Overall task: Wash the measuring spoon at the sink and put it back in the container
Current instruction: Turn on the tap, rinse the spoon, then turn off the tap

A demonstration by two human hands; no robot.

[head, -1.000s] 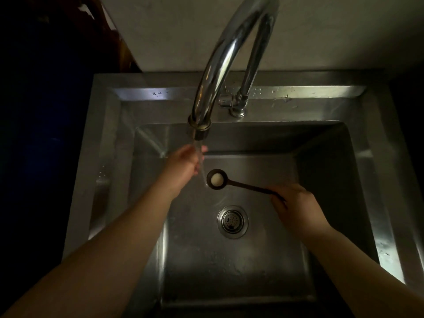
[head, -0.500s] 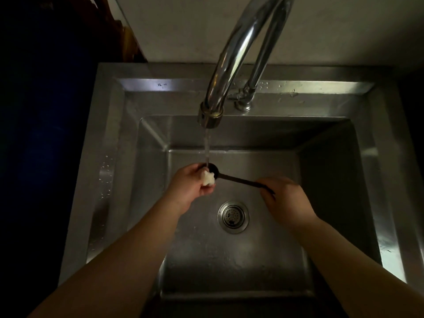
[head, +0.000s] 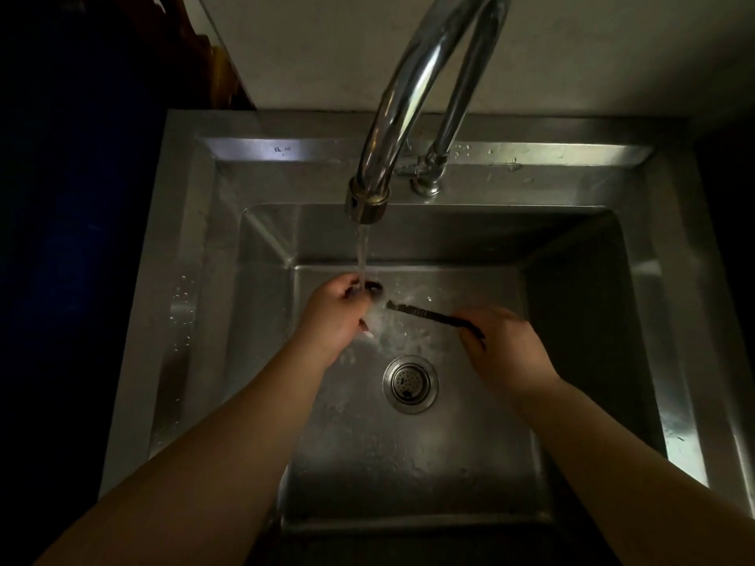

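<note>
A dark long-handled measuring spoon (head: pixel 425 314) lies level over the steel sink basin (head: pixel 408 463). My right hand (head: pixel 504 347) grips the end of its handle. My left hand (head: pixel 333 316) is closed around the spoon's bowl, which sits right under the running water from the chrome tap (head: pixel 367 206). Water splashes off the bowl and my fingers, and most of the bowl is hidden by them. The container is not in view.
The round drain strainer (head: pixel 410 384) lies below and between my hands. The tap's base (head: pixel 427 183) stands on the wet back ledge of the sink. A pale wall rises behind; the left side of the view is dark.
My left hand came from under the water to the spoon's bowl and closed on it. The white lump seen in the bowl earlier is gone, and water now splashes around it.
</note>
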